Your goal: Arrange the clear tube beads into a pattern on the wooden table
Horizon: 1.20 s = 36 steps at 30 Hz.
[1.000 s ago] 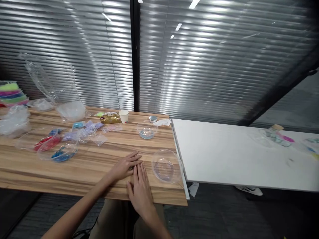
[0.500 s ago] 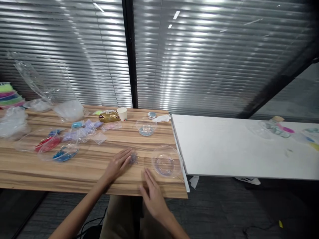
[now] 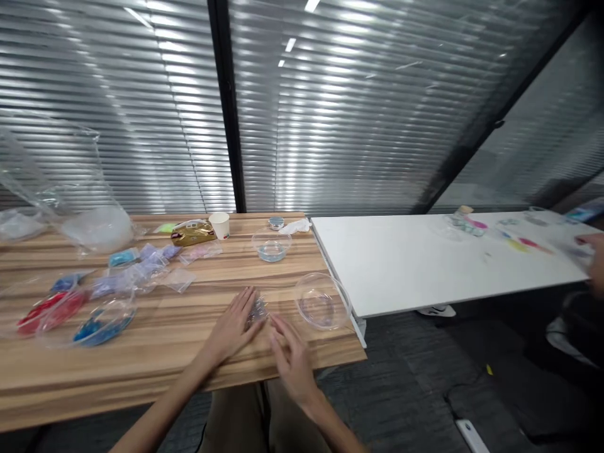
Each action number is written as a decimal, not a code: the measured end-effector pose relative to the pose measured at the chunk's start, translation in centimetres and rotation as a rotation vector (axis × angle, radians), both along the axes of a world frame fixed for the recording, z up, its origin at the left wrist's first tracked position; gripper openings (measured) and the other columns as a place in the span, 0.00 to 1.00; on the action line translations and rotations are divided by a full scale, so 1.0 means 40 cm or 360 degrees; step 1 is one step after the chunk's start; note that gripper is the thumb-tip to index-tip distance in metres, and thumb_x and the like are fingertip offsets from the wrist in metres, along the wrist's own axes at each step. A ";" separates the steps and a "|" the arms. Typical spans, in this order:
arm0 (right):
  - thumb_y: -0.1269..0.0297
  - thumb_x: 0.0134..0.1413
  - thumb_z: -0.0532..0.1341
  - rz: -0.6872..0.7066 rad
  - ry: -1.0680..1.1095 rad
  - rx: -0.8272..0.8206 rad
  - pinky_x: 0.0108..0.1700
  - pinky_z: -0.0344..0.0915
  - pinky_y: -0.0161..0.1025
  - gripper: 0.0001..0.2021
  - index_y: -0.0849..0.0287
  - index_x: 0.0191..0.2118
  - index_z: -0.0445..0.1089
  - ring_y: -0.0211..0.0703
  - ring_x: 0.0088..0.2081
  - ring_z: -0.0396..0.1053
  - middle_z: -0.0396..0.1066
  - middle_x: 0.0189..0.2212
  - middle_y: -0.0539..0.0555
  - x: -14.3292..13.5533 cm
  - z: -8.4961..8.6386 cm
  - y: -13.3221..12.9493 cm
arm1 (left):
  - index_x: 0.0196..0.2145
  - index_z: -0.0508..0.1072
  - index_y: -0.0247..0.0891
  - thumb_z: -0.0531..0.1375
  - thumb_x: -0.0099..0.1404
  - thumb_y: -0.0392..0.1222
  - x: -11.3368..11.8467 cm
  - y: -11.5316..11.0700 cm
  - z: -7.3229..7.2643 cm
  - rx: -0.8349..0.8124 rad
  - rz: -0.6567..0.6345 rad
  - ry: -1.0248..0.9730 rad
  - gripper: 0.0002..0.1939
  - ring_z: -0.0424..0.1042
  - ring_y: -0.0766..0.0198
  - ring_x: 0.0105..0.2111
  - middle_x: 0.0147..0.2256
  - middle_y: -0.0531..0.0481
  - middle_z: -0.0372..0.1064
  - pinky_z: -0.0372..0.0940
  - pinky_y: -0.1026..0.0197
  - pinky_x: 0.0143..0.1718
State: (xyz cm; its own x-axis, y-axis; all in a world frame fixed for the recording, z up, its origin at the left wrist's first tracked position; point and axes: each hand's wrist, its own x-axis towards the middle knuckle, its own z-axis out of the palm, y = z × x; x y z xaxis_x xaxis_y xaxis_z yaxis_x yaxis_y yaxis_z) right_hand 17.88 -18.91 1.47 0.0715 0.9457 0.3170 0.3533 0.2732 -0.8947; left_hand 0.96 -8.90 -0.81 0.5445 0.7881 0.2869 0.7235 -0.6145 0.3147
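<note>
Fingers stretched out, my left hand (image 3: 232, 324) lies low on the wood-grain table (image 3: 179, 352), its fingertips touching a small, glinting, purplish see-through pile (image 3: 257, 309). I cannot tell whether it is loose bits or a little packet. My right hand (image 3: 293, 362) is just right of it, index finger and thumb apart, the fingertips close to the pile's near edge. I make out nothing held in either hand. Right of the pile stands a clear round bowl (image 3: 323, 302) with a faint purplish bottom. Farther back is a clear bowl (image 3: 272, 246) with pale blue contents.
On the left are clear bowls with red stuff (image 3: 51, 311) and blue stuff (image 3: 101, 327), plus lilac packets (image 3: 136, 274). Behind stand a gold pack (image 3: 192, 233) and a paper cup (image 3: 219, 225). A white table (image 3: 377, 264) adjoins; another person's hand (image 3: 597, 261) is at far right.
The view has turned to the right, bringing another person's hand into sight. My right hand has come closer to my left hand and the purplish pile.
</note>
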 end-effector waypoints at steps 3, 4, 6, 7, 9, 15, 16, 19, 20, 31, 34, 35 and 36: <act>0.55 0.62 0.53 -0.0666 0.0191 -0.0002 0.38 0.69 0.38 0.16 0.61 0.46 0.69 0.43 0.35 0.72 0.73 0.36 0.57 0.070 0.019 -0.078 | 0.64 0.50 0.33 0.51 0.64 0.63 0.008 0.007 -0.004 0.0138 0.0037 0.0107 0.41 0.47 0.50 0.64 0.63 0.37 0.48 0.47 0.45 0.63; 0.53 0.61 0.53 -0.0850 0.0159 -0.0024 0.35 0.69 0.37 0.18 0.62 0.47 0.68 0.43 0.31 0.71 0.73 0.33 0.56 0.102 0.024 -0.093 | 0.64 0.50 0.32 0.51 0.63 0.65 0.011 0.011 -0.006 0.0157 0.0048 0.0124 0.42 0.47 0.49 0.63 0.63 0.37 0.49 0.47 0.45 0.63; 0.49 0.59 0.54 -0.1045 -0.0045 -0.0106 0.33 0.66 0.38 0.23 0.63 0.51 0.66 0.44 0.29 0.70 0.72 0.31 0.55 0.169 0.034 -0.101 | 0.63 0.52 0.31 0.51 0.63 0.66 0.016 0.019 -0.011 0.0164 0.0036 0.0139 0.42 0.48 0.48 0.63 0.63 0.35 0.50 0.48 0.46 0.62; 0.47 0.59 0.53 -0.1032 -0.0188 -0.0198 0.32 0.65 0.38 0.26 0.62 0.54 0.65 0.44 0.28 0.69 0.72 0.28 0.54 0.201 0.039 -0.096 | 0.63 0.53 0.29 0.50 0.63 0.65 0.018 0.022 -0.014 0.0159 0.0023 0.0140 0.42 0.48 0.48 0.63 0.62 0.34 0.50 0.49 0.46 0.62; 0.45 0.60 0.49 -0.0931 -0.0382 -0.0377 0.30 0.64 0.38 0.27 0.60 0.54 0.65 0.45 0.27 0.69 0.72 0.26 0.54 0.251 0.047 -0.074 | 0.62 0.54 0.28 0.48 0.65 0.64 0.022 0.026 -0.018 0.0146 0.0002 0.0121 0.40 0.49 0.49 0.63 0.62 0.34 0.50 0.50 0.48 0.62; 0.47 0.58 0.50 -0.0677 -0.0392 -0.0385 0.32 0.65 0.37 0.24 0.62 0.43 0.72 0.45 0.29 0.71 0.73 0.28 0.56 0.253 0.040 -0.001 | 0.59 0.58 0.26 0.48 0.67 0.58 0.032 0.033 -0.038 0.0203 -0.0032 0.0063 0.34 0.52 0.51 0.62 0.61 0.33 0.54 0.52 0.49 0.62; 0.48 0.58 0.51 -0.0679 -0.0393 -0.0352 0.32 0.65 0.37 0.23 0.62 0.41 0.72 0.45 0.28 0.71 0.73 0.28 0.56 0.241 0.036 0.007 | 0.59 0.59 0.24 0.48 0.67 0.57 0.034 0.035 -0.043 0.0208 -0.0025 0.0073 0.34 0.53 0.50 0.61 0.60 0.32 0.54 0.52 0.48 0.61; 0.49 0.58 0.52 -0.0698 -0.0352 -0.0273 0.31 0.65 0.36 0.22 0.63 0.38 0.73 0.44 0.28 0.70 0.73 0.27 0.56 0.214 0.024 0.028 | 0.58 0.60 0.24 0.48 0.67 0.56 0.036 0.038 -0.055 0.0239 0.0006 0.0072 0.33 0.55 0.49 0.61 0.59 0.32 0.56 0.54 0.47 0.60; 0.49 0.58 0.52 -0.0691 -0.0327 -0.0251 0.30 0.65 0.36 0.22 0.63 0.38 0.73 0.44 0.27 0.70 0.73 0.26 0.55 0.210 0.020 0.035 | 0.58 0.61 0.25 0.49 0.67 0.55 0.035 0.037 -0.057 0.0251 0.0008 0.0063 0.32 0.56 0.49 0.60 0.59 0.32 0.57 0.54 0.47 0.60; 0.53 0.62 0.50 -0.1001 -0.0499 0.0016 0.29 0.64 0.37 0.22 0.64 0.48 0.71 0.42 0.24 0.68 0.71 0.22 0.53 0.206 0.102 0.021 | 0.59 0.60 0.31 0.49 0.68 0.55 0.013 0.019 -0.044 0.0221 -0.0017 -0.0023 0.30 0.58 0.50 0.59 0.59 0.36 0.58 0.57 0.47 0.59; 0.61 0.63 0.51 -0.0542 -0.0427 0.0286 0.36 0.68 0.36 0.15 0.60 0.42 0.73 0.43 0.34 0.72 0.75 0.34 0.56 0.151 0.097 -0.021 | 0.61 0.58 0.33 0.47 0.69 0.55 0.012 0.015 -0.035 0.0099 0.0104 -0.0078 0.29 0.56 0.52 0.60 0.60 0.38 0.56 0.54 0.47 0.60; 0.63 0.63 0.51 -0.0297 -0.0451 0.0311 0.39 0.69 0.36 0.14 0.59 0.43 0.73 0.43 0.36 0.72 0.74 0.35 0.56 0.132 0.084 -0.030 | 0.61 0.57 0.33 0.46 0.70 0.55 0.011 0.014 -0.032 0.0047 0.0158 -0.0101 0.29 0.56 0.52 0.61 0.60 0.38 0.56 0.54 0.47 0.60; 0.65 0.63 0.50 -0.0091 -0.0484 0.0293 0.40 0.69 0.37 0.14 0.59 0.44 0.72 0.43 0.37 0.72 0.74 0.35 0.56 0.115 0.067 -0.035 | 0.61 0.57 0.32 0.44 0.71 0.54 0.009 0.013 -0.029 -0.0004 0.0200 -0.0124 0.29 0.55 0.53 0.61 0.60 0.38 0.56 0.53 0.47 0.61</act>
State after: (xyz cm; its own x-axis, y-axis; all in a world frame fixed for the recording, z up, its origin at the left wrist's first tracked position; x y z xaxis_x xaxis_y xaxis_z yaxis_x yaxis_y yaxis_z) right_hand 22.48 -20.30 4.16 -0.0011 0.8680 0.4966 0.6154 0.3920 -0.6838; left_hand 1.33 -8.39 -1.96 0.4175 0.8496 0.3223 0.7682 -0.5194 0.3743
